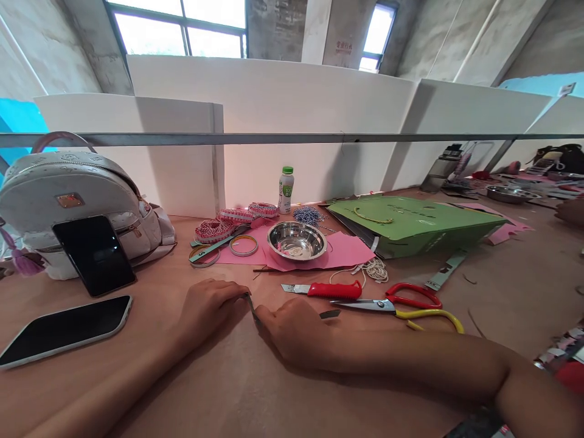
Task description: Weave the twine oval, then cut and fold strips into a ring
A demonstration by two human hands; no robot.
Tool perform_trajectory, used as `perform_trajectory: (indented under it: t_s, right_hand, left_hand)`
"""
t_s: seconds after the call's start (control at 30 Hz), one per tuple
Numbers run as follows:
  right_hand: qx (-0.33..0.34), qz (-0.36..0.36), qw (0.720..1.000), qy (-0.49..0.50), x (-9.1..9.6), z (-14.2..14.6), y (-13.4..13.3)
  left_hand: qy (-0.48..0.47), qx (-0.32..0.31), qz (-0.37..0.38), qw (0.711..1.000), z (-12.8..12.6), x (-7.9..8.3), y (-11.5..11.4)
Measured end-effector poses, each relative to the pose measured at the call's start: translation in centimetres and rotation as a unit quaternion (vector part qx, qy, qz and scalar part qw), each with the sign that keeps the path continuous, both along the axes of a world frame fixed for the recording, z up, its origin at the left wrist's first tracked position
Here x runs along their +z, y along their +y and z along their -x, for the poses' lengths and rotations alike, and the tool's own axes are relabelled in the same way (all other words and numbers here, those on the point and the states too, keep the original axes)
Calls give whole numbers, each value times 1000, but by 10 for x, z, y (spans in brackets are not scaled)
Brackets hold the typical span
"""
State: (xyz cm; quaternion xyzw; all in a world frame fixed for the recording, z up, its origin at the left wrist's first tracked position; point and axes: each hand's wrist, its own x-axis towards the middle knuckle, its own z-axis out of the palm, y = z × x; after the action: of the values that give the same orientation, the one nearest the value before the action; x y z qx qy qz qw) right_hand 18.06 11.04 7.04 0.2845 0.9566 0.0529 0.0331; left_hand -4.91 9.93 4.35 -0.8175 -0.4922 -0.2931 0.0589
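A narrow dark grey-green strip (252,309) stretches across the short gap between my hands. My left hand (214,304) pinches one end of it with the fingertips. Closed around the other part is my right hand (294,331), thumb toward the left hand. A short dark piece (330,314) shows beside the right wrist; whether it belongs to the same strip I cannot tell. Just beyond the right hand lie a red utility knife (335,290) with its blade out and scissors (387,306) with one red and one yellow handle.
A steel bowl (296,241) stands on pink paper (347,248), near rings (243,245), patterned ribbon rolls (214,230) and white cord (376,271). Behind are a bottle (286,191) and a green box (424,222). Two phones (68,328) and a backpack (68,188) are left.
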Motion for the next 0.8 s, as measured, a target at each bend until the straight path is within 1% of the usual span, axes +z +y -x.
perform_trajectory:
  t_s: [0.2,0.37,0.5,0.6,0.67,0.8]
  right_hand:
    - [-23,-34,999,20,-6,-3,6]
    - [-4,-24,999,33,-12,-4,10]
    - [-8,-15,999,41,-5,-3,9]
    - [-26,-14,999,26,0,-2,11]
    - [-39,-16,999,14,1,-1,13]
    - [-48,-21,999,9,-4,0,15]
  left_hand:
    - [5,-19,-30,999,3,-1,5]
    - [-9,-42,-43,998,7,-3,8]
    - [-24,-75,-45,996,10,-7,11]
    - [-24,-98,-37,994,11,-7,12]
    - [-30,-96,-25,995,10,-6,12]
    - [-53,-64,-10,996,5,-2,8]
